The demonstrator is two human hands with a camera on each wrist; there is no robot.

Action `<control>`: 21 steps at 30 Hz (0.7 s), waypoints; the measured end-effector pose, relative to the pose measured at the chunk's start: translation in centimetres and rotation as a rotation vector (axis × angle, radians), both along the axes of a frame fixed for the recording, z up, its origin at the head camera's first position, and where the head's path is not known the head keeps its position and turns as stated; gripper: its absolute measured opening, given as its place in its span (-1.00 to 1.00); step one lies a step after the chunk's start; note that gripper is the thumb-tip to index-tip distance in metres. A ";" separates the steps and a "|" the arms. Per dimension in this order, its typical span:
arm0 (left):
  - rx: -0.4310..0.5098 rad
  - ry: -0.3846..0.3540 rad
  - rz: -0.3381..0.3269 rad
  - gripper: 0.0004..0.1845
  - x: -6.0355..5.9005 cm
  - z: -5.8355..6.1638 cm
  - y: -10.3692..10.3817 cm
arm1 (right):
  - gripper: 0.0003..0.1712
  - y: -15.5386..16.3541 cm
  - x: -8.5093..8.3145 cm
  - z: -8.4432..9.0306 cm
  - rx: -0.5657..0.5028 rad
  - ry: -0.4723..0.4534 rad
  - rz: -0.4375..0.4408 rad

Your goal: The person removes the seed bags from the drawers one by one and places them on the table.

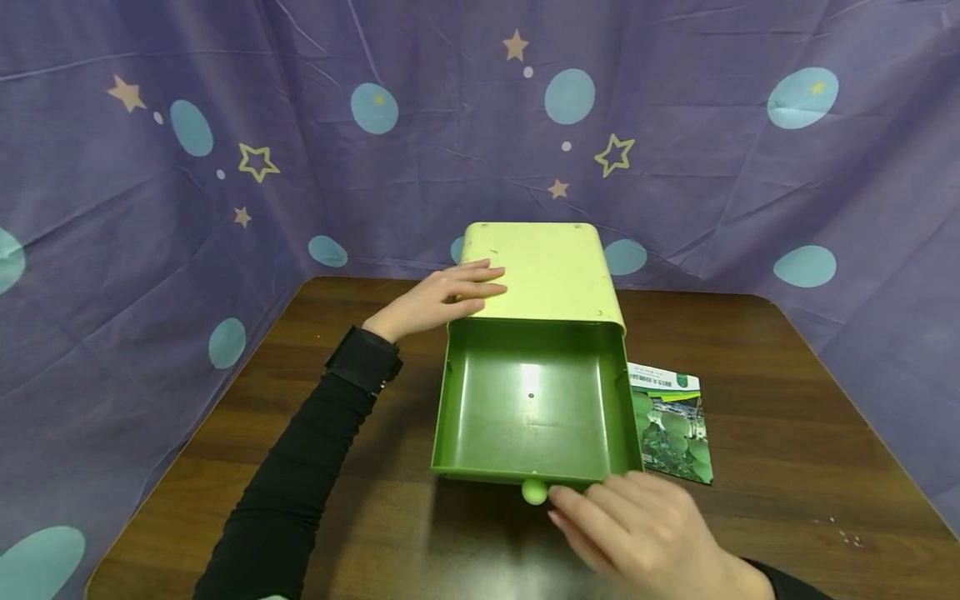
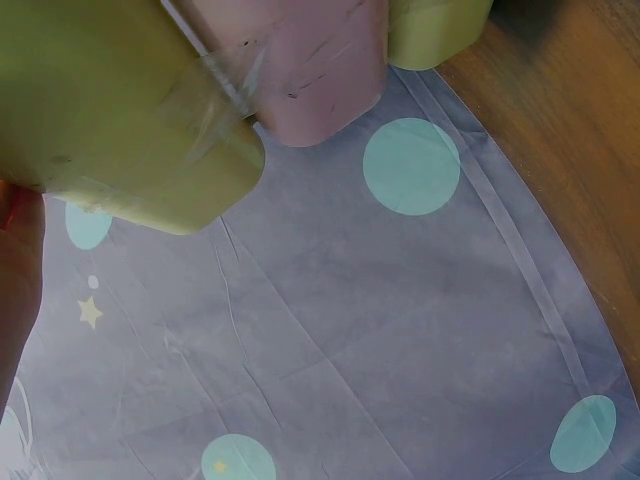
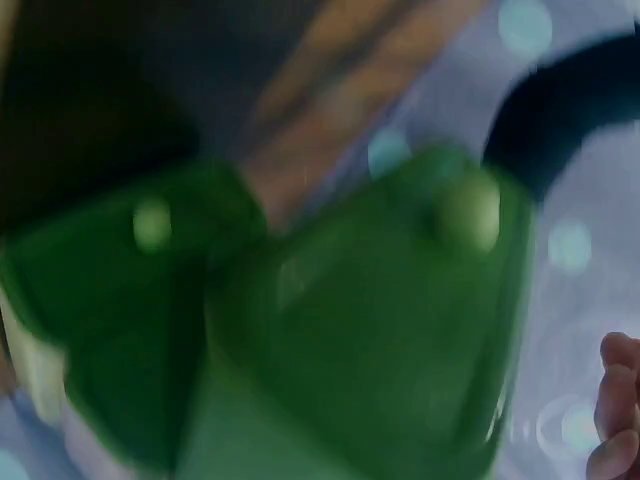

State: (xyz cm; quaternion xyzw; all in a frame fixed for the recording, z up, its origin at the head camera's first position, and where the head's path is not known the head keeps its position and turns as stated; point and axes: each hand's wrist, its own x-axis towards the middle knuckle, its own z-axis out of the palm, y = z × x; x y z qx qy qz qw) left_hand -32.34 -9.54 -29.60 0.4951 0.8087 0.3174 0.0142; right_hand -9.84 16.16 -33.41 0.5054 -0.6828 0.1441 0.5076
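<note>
A pale green box (image 1: 543,271) stands at the middle of the brown table (image 1: 787,433). Its dark green drawer (image 1: 528,408) is pulled out toward me and has nothing in it. My left hand (image 1: 450,296) rests flat, fingers straight, on the left part of the box's top. Down at the drawer front, my right hand (image 1: 592,512) hovers with relaxed fingers just right of the round light green knob (image 1: 534,492) and does not grip it. The right wrist view is blurred and shows the drawer front, its knob (image 3: 468,210) and my fingertips (image 3: 615,400). Close up in the left wrist view is the box (image 2: 110,110).
A green printed booklet (image 1: 671,425) lies flat on the table, right of the drawer. Purple cloth with stars and blue dots (image 1: 712,167) hangs behind and on both sides of the table. Bare wood shows left and right of the box.
</note>
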 end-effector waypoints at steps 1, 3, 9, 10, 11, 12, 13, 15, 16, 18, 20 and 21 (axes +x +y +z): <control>0.001 0.000 -0.001 -0.06 0.0 0.0 0.0 | -0.61 -0.2 0.2 -0.7 0.039 -0.018 0.000; 0.004 -0.002 -0.002 -0.06 0.0 0.0 -0.1 | -0.61 -0.4 0.5 -2.2 0.098 -0.060 -0.018; 0.006 -0.002 -0.003 -0.05 0.0 -0.1 -0.1 | -0.46 -0.4 0.5 -5.3 0.229 -0.140 -0.154; 0.005 -0.001 -0.003 -0.05 0.0 -0.1 -0.1 | -0.44 -0.4 0.5 -5.5 0.247 -0.141 -0.177; 0.006 -0.002 -0.004 -0.04 0.0 -0.1 -0.1 | -0.42 -0.4 0.4 -5.7 0.261 -0.150 -0.199; 0.006 -0.003 -0.004 -0.03 0.0 -0.2 -0.1 | -0.40 -0.4 0.4 -5.8 0.273 -0.162 -0.216; 0.006 -0.005 -0.005 -0.03 0.0 -0.2 -0.1 | -0.39 -0.4 0.4 -5.9 0.282 -0.173 -0.226; 0.007 -0.006 -0.006 -0.02 0.0 -0.2 0.0 | -0.36 -0.4 0.3 -6.0 0.296 -0.196 -0.240; 0.008 -0.006 -0.006 -0.02 0.0 -0.2 0.0 | -0.35 -0.4 0.3 -6.0 0.299 -0.207 -0.241; 0.010 -0.004 -0.007 -0.02 0.0 -0.2 0.0 | -0.33 -0.4 0.1 -6.0 0.298 -0.210 -0.248; 0.011 -0.001 -0.007 -0.04 0.0 -0.2 0.0 | -0.33 -0.5 0.0 -5.9 0.297 -0.196 -0.259; 0.012 0.001 -0.007 -0.05 -0.1 -0.2 0.0 | -0.33 -0.6 0.0 -5.8 0.296 -0.187 -0.262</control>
